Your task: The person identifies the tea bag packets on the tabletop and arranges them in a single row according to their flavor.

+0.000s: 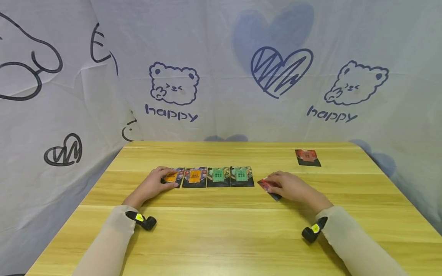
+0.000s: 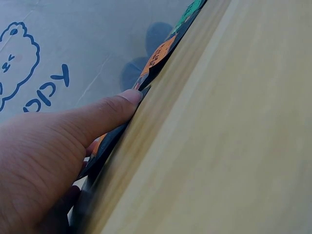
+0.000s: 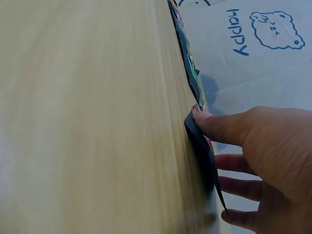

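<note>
Four small flat packets with dark lower ends lie in a row across the table. At the row's left end, my left hand (image 1: 152, 187) holds an orange-labelled packet (image 1: 171, 177) between thumb and fingers, low against the tabletop. A second orange-labelled packet (image 1: 195, 177) sits beside it, followed by two green-labelled ones, the inner (image 1: 218, 177) and the outer (image 1: 242, 176). Right of the row, my right hand (image 1: 291, 186) grips a red packet (image 1: 265, 185), tilted askew. In the right wrist view the thumb presses this packet's dark side (image 3: 201, 146); the other fingers are partly hidden behind it.
Another red packet (image 1: 308, 157) lies alone near the table's back right. Behind the wooden table (image 1: 221, 230) hangs a pale cloth (image 1: 221, 76) with bear and heart drawings. Both sleeved wrists carry small black cameras, the left (image 1: 146, 222) and the right (image 1: 312, 231).
</note>
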Demonstrator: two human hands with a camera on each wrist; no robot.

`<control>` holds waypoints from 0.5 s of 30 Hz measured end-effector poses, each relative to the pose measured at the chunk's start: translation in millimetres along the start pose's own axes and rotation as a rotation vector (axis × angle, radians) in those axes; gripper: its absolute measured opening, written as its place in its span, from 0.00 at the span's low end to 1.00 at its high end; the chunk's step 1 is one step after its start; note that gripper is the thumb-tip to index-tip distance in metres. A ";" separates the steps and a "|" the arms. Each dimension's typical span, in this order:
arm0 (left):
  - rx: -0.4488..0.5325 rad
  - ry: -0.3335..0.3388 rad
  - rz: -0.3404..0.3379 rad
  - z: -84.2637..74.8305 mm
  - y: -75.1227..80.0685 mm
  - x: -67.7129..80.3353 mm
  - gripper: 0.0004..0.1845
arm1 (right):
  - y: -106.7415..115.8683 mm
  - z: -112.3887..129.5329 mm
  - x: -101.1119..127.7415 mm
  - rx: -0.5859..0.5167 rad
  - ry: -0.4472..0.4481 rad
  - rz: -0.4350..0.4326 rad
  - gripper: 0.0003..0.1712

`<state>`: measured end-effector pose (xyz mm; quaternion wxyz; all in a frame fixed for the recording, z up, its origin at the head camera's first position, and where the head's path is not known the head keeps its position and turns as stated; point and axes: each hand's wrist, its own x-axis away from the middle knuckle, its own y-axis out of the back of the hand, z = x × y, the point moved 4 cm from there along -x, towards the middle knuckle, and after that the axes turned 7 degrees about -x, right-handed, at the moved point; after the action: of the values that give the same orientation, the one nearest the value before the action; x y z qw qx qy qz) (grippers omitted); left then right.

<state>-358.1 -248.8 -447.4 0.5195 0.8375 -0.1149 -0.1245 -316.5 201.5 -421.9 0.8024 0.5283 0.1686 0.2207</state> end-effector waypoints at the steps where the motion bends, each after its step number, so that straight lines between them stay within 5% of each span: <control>1: -0.001 0.001 0.000 -0.3 0.3 0.1 0.34 | -0.2 -0.9 -1.2 -0.004 -0.010 -0.001 0.23; 15: 0.016 0.007 0.010 -5.3 3.7 3.3 0.34 | -2.5 -6.8 -19.8 -0.028 -0.057 -0.073 0.24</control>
<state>-353.5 -247.1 -442.1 0.5136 0.8415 -0.1184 -0.1182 -336.2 195.4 -426.1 0.8217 0.5165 0.1620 0.1785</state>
